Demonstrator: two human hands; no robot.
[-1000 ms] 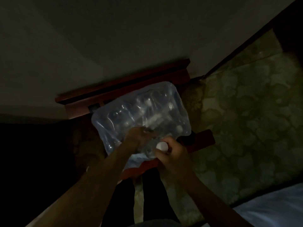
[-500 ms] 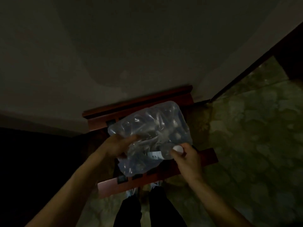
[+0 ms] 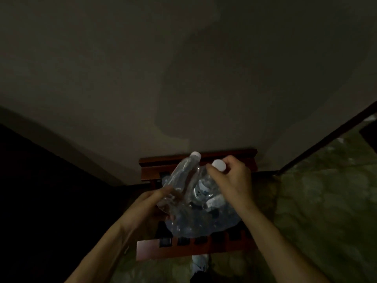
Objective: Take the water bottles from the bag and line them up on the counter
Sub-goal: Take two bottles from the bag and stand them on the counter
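Note:
In dim light a clear plastic bag of water bottles lies on a dark red wooden rack. A clear bottle with a white cap sticks up out of the bag, tilted to the right. My left hand grips its lower end. My right hand grips the white-capped neck of a second bottle, whose body is still inside the plastic. More bottles show dimly inside the bag.
The rack's back rail stands against a plain wall. Patterned green carpet spreads to the right and below. The left side is black shadow. My legs and feet show dimly under the rack's front rail.
My left hand went from resting on the bag to gripping a bottle that now sticks out of it. My right hand has risen with the capped bottle. The view has tilted up.

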